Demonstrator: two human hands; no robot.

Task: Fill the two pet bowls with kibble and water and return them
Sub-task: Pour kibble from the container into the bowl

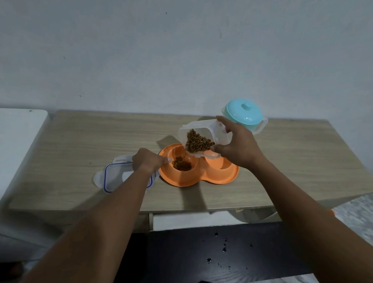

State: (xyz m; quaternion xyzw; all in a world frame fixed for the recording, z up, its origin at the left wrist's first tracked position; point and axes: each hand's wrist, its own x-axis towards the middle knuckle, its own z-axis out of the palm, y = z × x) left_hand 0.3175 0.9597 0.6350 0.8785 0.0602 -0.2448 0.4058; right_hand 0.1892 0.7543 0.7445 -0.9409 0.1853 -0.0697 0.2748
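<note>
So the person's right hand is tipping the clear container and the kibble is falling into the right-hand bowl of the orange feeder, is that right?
Not quite. In the head view the right hand does tip the clear container, but the kibble is falling into the left-hand bowl of the orange double feeder. The right-hand bowl shows no kibble.

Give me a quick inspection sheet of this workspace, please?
Surface: wooden table, against a wall.
Job's things: orange double bowl; kibble in its left cup, right cup looks empty.
Clutter: container lid; teal-lidded jug at the back.
Hands: right hand tips a clear container, pouring; left hand rests at the bowl's left rim.
Cables: nothing seen.
Surroundings: white surface to the left; dark specks on the floor.
</note>
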